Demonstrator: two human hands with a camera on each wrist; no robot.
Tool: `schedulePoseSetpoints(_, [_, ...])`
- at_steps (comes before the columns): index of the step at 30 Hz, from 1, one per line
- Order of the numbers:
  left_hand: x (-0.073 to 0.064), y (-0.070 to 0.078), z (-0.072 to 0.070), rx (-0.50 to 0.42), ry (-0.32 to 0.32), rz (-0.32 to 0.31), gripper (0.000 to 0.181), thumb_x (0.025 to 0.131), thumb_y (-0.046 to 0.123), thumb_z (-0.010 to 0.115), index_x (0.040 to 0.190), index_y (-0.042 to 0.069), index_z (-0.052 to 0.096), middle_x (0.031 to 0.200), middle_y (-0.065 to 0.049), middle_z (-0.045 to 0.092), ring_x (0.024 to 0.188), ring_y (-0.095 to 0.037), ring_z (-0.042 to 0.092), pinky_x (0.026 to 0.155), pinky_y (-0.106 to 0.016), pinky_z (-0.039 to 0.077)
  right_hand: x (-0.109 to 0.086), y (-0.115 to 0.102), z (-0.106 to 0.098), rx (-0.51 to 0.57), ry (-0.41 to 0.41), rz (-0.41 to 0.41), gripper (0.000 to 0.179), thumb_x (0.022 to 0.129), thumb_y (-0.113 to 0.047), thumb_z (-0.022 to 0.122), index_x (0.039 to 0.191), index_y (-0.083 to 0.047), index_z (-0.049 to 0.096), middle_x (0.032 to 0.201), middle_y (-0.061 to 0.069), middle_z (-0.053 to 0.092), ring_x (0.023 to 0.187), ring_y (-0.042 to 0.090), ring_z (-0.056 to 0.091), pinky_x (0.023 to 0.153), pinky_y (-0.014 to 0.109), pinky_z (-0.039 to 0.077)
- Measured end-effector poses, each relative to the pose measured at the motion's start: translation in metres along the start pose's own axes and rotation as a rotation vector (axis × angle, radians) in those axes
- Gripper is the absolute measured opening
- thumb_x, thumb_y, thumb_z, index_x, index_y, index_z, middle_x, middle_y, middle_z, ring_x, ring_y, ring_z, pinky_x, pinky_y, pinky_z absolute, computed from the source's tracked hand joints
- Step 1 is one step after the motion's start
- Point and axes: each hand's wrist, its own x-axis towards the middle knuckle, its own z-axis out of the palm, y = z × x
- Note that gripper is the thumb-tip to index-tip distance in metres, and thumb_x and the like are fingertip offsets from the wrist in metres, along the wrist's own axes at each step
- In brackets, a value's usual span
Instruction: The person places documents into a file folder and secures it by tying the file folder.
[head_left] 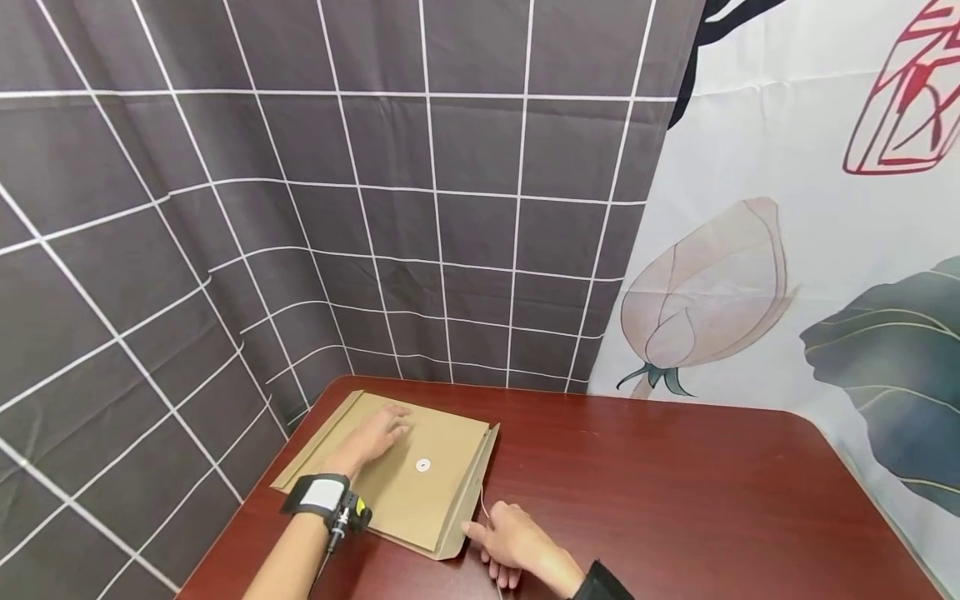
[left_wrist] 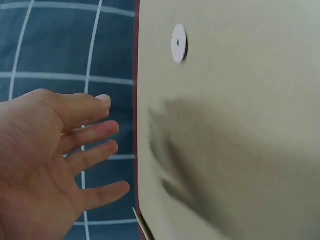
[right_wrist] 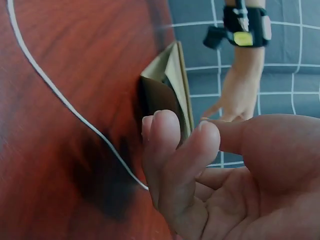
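Note:
A tan kraft paper string-tie document envelope (head_left: 442,433) lies on the table's left side, its edge gaping on the right. A white round button (head_left: 423,465) sits on its face, also visible in the left wrist view. Above the envelope's upper left part, my left hand (head_left: 375,435) hovers with spread, relaxed fingers, casting a shadow on the paper. My right hand (head_left: 513,537) is beside the envelope's lower right corner, fingers loosely bent, thumb towards the edge. A thin white string (right_wrist: 75,110) runs behind its fingers; whether they touch it is hidden.
The dark red wooden table (head_left: 645,475) extends to the right. A grey cloth with white grid lines (head_left: 480,225) hangs behind and at the left; a white cloth with a lotus print (head_left: 705,292) hangs at the right. Both wrists wear black bands.

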Motion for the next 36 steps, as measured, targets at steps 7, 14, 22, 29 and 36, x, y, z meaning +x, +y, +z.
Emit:
schedulePoseSetpoints(7, [0.013,-0.01,-0.014,0.073,-0.074,0.018,0.047,0.076,-0.005,0.073,0.12,-0.011,0.058,0.123,-0.028,0.057,0.119,-0.045,0.05,0.103,-0.052,0.037,0.007,0.006,0.01,0.084,-0.05,0.028,0.045,0.096,-0.029,0.059,0.062,0.0,0.062,0.046,0.008,0.059,0.031,0.01,0.05,0.032,0.03,0.046])
schedulePoseSetpoints(14, [0.023,-0.026,-0.003,0.136,-0.181,-0.002,0.071,0.061,-0.009,0.076,0.128,-0.006,0.053,0.124,-0.024,0.055,0.117,-0.041,0.053,0.103,-0.045,0.04,0.014,0.012,0.017,0.141,-0.077,0.028,0.035,0.094,-0.019,0.058,0.064,-0.002,0.064,0.05,0.009,0.063,0.032,0.007,0.049,0.03,0.023,0.041])
schedulePoseSetpoints(22, [0.03,-0.003,-0.009,0.249,-0.369,-0.167,0.095,0.058,-0.014,0.076,0.144,-0.002,0.037,0.147,-0.03,0.034,0.138,-0.044,0.027,0.112,-0.049,0.027,0.012,0.015,0.027,0.128,-0.03,0.034,0.032,0.09,-0.016,0.065,0.06,-0.005,0.063,0.047,0.006,0.061,0.033,0.006,0.051,0.032,0.021,0.041])
schedulePoseSetpoints(29, [0.029,0.009,-0.009,0.336,-0.387,-0.197,0.105,0.052,-0.02,0.076,0.146,0.007,0.038,0.148,-0.03,0.032,0.138,-0.048,0.026,0.083,-0.05,0.053,0.011,0.019,0.034,0.123,0.034,0.004,0.03,0.085,-0.007,0.067,0.055,-0.006,0.065,0.043,0.003,0.057,0.032,0.002,0.047,0.033,0.018,0.04])
schedulePoseSetpoints(36, [0.039,0.001,0.0,0.309,-0.295,-0.151,0.098,0.042,-0.017,0.084,0.13,0.005,0.047,0.139,-0.033,0.042,0.131,-0.047,0.038,0.086,-0.056,0.05,0.011,0.021,0.034,0.145,0.08,0.0,0.029,0.083,-0.005,0.067,0.054,-0.005,0.064,0.042,-0.001,0.056,0.033,0.001,0.045,0.035,0.016,0.04])
